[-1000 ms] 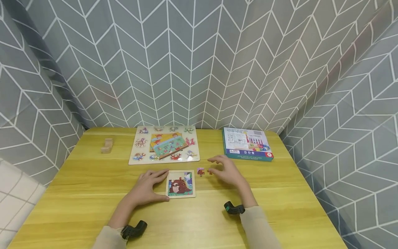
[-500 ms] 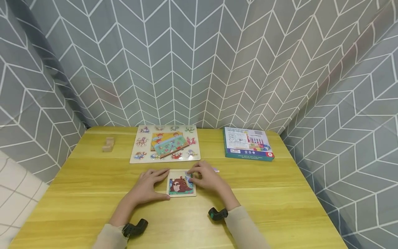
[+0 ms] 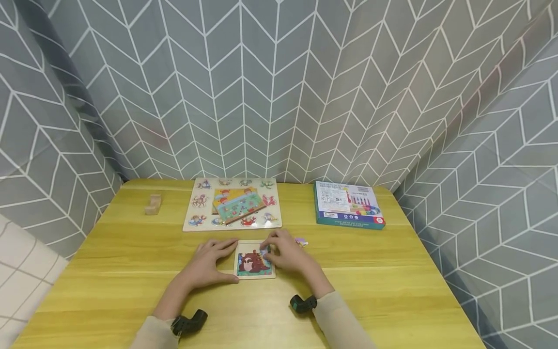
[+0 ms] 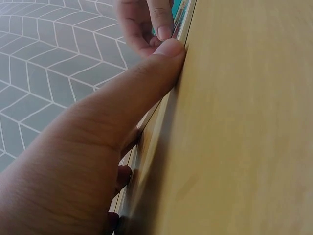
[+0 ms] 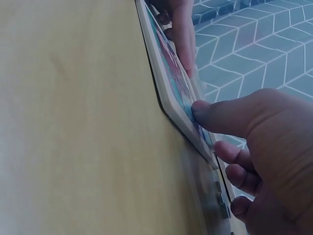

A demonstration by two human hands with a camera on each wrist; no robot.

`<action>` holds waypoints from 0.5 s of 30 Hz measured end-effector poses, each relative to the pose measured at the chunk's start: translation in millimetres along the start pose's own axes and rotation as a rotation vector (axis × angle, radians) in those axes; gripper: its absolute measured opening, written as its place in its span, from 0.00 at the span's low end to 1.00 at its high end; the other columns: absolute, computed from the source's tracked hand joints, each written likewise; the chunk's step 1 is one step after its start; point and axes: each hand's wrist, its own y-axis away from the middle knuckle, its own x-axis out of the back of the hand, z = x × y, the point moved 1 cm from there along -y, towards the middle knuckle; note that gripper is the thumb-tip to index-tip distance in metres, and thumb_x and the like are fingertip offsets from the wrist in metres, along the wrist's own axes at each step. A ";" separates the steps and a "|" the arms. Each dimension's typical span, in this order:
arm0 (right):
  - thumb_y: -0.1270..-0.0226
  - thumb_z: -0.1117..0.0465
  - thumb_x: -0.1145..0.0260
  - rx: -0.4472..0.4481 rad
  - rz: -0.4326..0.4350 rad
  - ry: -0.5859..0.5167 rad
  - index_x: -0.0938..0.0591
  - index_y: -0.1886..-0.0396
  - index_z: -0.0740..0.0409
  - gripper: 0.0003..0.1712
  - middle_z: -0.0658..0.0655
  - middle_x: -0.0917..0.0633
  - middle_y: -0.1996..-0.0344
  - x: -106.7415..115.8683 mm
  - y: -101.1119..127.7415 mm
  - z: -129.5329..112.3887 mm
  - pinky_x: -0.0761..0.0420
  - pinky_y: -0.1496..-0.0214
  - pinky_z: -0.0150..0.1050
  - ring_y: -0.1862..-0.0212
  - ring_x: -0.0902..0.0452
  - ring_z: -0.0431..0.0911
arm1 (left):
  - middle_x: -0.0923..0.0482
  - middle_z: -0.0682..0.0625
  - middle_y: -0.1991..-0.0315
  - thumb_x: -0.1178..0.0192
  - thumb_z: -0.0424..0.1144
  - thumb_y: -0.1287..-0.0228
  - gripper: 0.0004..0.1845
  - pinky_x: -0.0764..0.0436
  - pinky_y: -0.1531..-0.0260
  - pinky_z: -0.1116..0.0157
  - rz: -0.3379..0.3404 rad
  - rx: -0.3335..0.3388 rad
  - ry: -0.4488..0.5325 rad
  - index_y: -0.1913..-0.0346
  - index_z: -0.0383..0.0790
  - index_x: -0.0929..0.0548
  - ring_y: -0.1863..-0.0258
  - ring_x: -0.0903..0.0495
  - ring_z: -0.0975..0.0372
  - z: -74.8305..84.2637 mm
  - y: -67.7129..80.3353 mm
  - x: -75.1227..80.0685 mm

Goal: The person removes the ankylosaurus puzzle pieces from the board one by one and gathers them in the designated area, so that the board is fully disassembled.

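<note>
A small wooden tray puzzle, with a brown hedgehog picture and bare wood along its top, lies flat on the table. My left hand holds its left side, index finger at the upper corner and thumb at the lower. Over the right side, my right hand has its thumb and index finger pinched at a bluish puzzle piece, mostly covered by the fingertips. In the right wrist view that thumb presses on the picture. A loose purple piece lies just behind the right hand.
Behind the puzzle lies a larger sea-animal board, with a green picture puzzle and a yellow one stacked on it. A boxed toy set sits at back right, small wooden blocks at back left. A patterned curtain hangs behind.
My right hand has moved left from the loose pieces to the right side of the tray puzzle, its fingers closing in there. My left hand stays at the left edge.
</note>
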 end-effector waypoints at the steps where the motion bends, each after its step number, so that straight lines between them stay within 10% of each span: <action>1: 0.32 0.53 0.32 -0.002 -0.001 -0.001 0.14 0.53 0.41 0.10 0.48 0.25 0.49 -0.5 0.1 -0.2 0.29 0.42 0.43 0.44 0.35 0.44 | 0.37 0.58 0.26 0.36 0.78 0.60 0.57 0.36 0.46 0.51 0.000 0.000 0.001 0.26 0.53 0.33 0.42 0.34 0.60 -0.1 0.1 -0.2; 15: 0.33 0.58 0.31 -0.016 0.015 -0.044 0.19 0.42 0.52 0.20 0.52 0.22 0.43 2.9 -0.1 2.1 0.29 0.35 0.45 0.40 0.30 0.47 | 0.37 0.58 0.26 0.36 0.78 0.59 0.56 0.37 0.46 0.52 0.001 -0.006 0.001 0.26 0.52 0.33 0.42 0.34 0.60 -0.4 0.0 -0.2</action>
